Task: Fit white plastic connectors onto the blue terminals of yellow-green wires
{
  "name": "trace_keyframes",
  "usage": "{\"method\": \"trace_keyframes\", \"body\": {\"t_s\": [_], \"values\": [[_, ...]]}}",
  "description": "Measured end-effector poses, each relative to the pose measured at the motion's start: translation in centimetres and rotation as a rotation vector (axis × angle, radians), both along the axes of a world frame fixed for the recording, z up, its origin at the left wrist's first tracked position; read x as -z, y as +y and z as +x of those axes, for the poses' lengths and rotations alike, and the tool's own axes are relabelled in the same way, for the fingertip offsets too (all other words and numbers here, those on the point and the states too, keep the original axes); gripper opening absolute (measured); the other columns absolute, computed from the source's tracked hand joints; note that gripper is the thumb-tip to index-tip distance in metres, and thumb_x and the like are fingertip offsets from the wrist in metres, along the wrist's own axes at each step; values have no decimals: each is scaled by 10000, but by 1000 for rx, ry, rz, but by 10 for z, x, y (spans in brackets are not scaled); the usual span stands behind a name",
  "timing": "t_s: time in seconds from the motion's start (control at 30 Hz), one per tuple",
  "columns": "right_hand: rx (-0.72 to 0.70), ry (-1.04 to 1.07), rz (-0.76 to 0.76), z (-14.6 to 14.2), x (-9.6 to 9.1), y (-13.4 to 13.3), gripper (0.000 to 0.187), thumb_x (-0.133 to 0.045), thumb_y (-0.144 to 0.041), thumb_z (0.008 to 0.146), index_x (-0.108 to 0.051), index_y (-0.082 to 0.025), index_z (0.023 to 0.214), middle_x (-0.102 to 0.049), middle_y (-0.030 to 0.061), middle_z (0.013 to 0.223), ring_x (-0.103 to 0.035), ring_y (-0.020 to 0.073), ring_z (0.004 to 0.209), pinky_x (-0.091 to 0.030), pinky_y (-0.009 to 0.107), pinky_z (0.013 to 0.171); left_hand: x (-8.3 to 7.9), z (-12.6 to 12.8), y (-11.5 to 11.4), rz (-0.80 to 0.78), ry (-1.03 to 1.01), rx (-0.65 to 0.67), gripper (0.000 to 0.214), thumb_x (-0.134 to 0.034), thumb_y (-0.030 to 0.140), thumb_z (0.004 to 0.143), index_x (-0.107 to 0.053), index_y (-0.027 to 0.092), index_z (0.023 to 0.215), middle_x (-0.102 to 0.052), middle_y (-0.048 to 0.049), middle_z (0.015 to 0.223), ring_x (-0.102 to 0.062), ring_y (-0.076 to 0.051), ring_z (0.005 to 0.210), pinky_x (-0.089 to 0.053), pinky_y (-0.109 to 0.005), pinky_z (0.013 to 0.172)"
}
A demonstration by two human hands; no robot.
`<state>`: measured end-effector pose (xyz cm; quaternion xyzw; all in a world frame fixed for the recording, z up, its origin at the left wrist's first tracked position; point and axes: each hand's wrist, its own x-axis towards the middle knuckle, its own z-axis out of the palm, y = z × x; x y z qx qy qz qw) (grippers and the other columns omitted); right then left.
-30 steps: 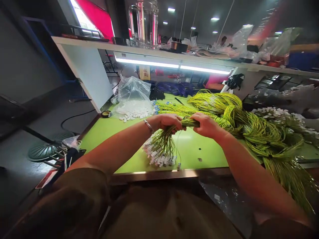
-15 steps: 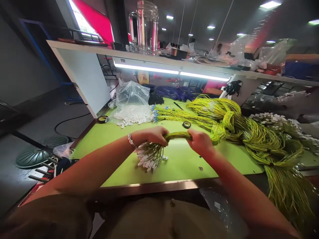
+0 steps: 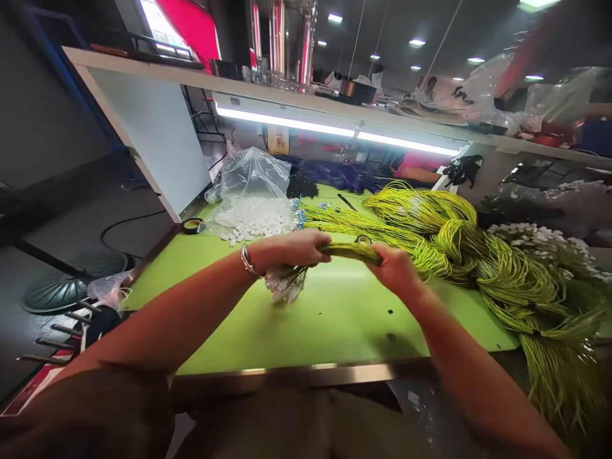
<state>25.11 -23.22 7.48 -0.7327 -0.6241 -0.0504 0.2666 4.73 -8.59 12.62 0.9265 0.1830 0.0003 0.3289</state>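
Between my two hands runs a thick bundle of yellow-green wires [image 3: 352, 250], held above the green work surface. My left hand [image 3: 299, 247], with a silver bracelet at the wrist, is closed around its left part. Below that hand the wire ends fan out and hang down, tipped with white connectors [image 3: 285, 284]. My right hand [image 3: 394, 264] is closed around the bundle's right part. Just behind the bundle lies a roll of black tape [image 3: 363, 240], partly hidden. Loose yellow-green wires with blue and white tips [image 3: 299, 213] lie farther back.
A clear plastic bag [image 3: 255, 172] with white connectors [image 3: 248, 220] spilling out lies at the back left, near another tape roll [image 3: 192, 225]. Coiled yellow-green wires [image 3: 516, 280] fill the right side. A lit shelf [image 3: 296, 95] spans the back; a person's arm [image 3: 418, 169] shows beyond.
Both hands have lifted the wire bundle slightly and still grip it. The hanging connectors have swung and are now more hidden behind my left hand. The camera view has shifted a little.
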Motion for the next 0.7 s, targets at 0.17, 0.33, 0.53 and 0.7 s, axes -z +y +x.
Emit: {"method": "trace_keyframes", "body": {"t_s": [0.17,0.33,0.53,0.7], "values": [[-260,157,-291,26,42,20,283,-566,-388,811,-693,-173,944,-675,22,799,-596,158,708,-459,248,638,50,-1,7,146,220,37,230,-521,351,804,-617,156,879,-619,-59,823,-498,-159,677,-331,-255,582],[75,58,-131,69,44,57,307,-487,-283,874,-688,-115,1035,-627,146,985,-559,242,952,-445,373,834,65,2,15,124,170,61,251,-494,358,813,-614,154,896,-639,-75,872,-533,-171,721,-353,-258,608],[88,6,-116,67,47,84,59,-664,-183,723,-715,-160,705,-620,142,912,-536,282,974,-418,422,884,66,-3,14,82,135,11,259,-504,357,794,-640,160,893,-651,-64,838,-541,-166,691,-362,-253,584],[-45,157,-113,22,21,59,306,-488,-363,883,-688,-161,996,-673,78,896,-594,199,782,-480,330,717,69,-2,20,65,78,-106,220,-548,313,772,-659,138,848,-645,-54,775,-520,-146,648,-354,-240,567]]}}
